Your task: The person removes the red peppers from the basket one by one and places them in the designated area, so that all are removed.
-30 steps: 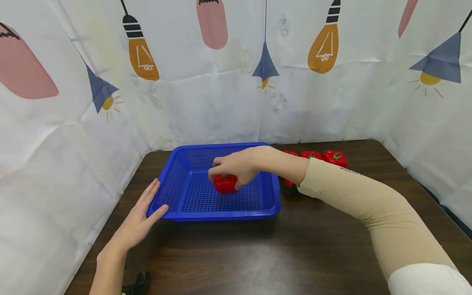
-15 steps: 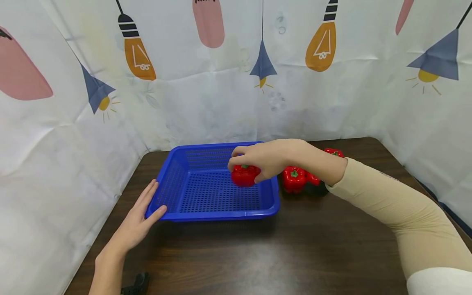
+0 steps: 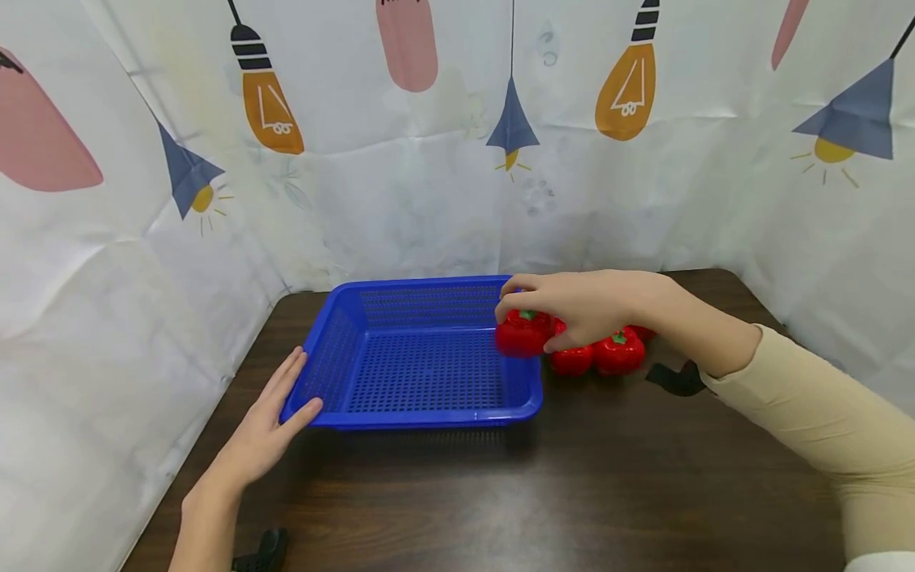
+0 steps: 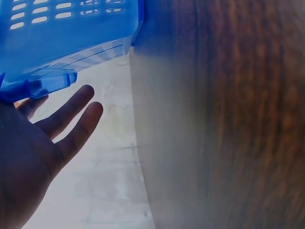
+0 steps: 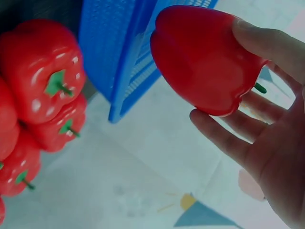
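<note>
My right hand (image 3: 575,306) grips a red bell pepper (image 3: 520,335) with a green stem, held over the right rim of a blue plastic basket (image 3: 422,419). In the right wrist view, thumb and fingers lie around the bell pepper (image 5: 205,59), tilted with its stem toward the palm. My left hand (image 3: 260,437) rests against the basket's left side near the front corner, fingers extended. The left wrist view has the basket (image 4: 90,28) just above straight, spread fingers (image 4: 78,131). More red bell peppers (image 3: 619,352) stand right of the basket, partly hidden behind my right hand.
The basket stands on a dark wooden table (image 3: 457,500). A white printed curtain (image 3: 400,206) closes off the back and sides. Black straps lie beside each wrist, one of them (image 3: 675,379) to the right of the peppers.
My right hand has carried the bell pepper rightward, from over the middle of the basket to its right rim. More of the standing peppers are uncovered. The left hand keeps its place.
</note>
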{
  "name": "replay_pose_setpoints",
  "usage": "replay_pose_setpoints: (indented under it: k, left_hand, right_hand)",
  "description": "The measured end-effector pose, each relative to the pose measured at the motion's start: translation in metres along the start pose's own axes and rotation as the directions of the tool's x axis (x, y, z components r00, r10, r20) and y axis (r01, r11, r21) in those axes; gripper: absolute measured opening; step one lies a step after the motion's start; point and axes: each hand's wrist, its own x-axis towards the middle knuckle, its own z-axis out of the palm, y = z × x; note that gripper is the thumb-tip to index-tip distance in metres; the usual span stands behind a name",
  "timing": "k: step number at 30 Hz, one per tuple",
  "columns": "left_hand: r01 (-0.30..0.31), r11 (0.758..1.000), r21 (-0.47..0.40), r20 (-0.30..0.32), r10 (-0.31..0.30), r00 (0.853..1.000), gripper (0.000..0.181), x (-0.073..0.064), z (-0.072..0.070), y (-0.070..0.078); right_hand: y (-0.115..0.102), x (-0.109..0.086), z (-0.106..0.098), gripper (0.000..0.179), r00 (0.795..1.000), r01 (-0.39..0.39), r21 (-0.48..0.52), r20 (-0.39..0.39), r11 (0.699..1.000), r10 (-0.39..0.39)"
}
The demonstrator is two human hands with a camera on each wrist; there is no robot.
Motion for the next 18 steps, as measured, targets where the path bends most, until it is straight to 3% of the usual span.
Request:
replay_pose_setpoints:
  k: [18]
  left_hand:
    - [0.004, 1.0, -0.014, 0.001, -0.004, 1.0, 0.077, -0.002, 0.0, -0.001]
  right_hand:
    - [0.018, -0.058, 0.004, 0.059, 0.993, -0.083, 0.054, -0.081, 0.995, 0.087]
